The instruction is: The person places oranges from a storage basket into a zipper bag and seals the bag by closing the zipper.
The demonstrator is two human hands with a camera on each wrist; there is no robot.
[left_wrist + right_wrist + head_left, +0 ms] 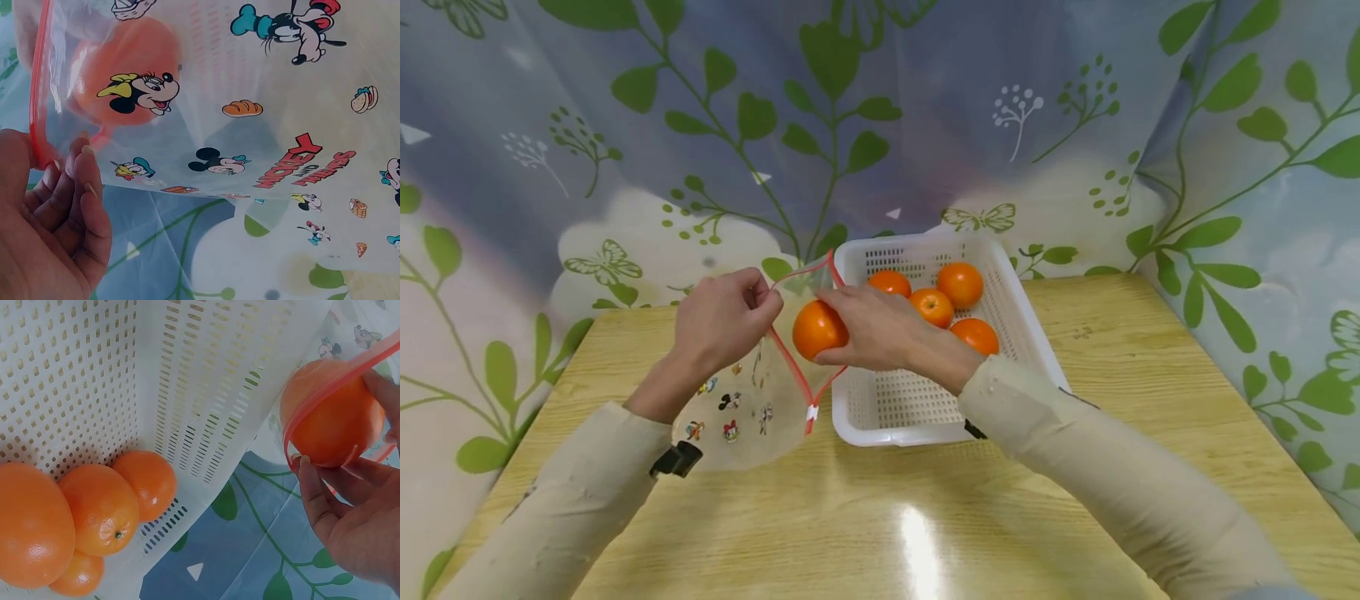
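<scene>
My left hand (718, 321) pinches the red-edged rim of a clear zip bag (748, 417) printed with cartoon figures. The bag's mouth gapes toward the right, its white slider hanging at the lower end. In my right hand (883, 329) is an orange (820, 331), gripped between thumb and fingers at the bag's mouth. The right wrist view shows the red zip edge (337, 384) crossing in front of this orange. Through the printed plastic in the left wrist view, the orange (128, 56) appears blurred. Left fingertips (87, 156) curl at the bag's red edge.
A white perforated basket (857, 433) stands just right of the bag, under my right forearm. Several oranges (960, 286) lie toward its far end. The wooden table (820, 533) runs back to a leaf-patterned cloth (925, 183).
</scene>
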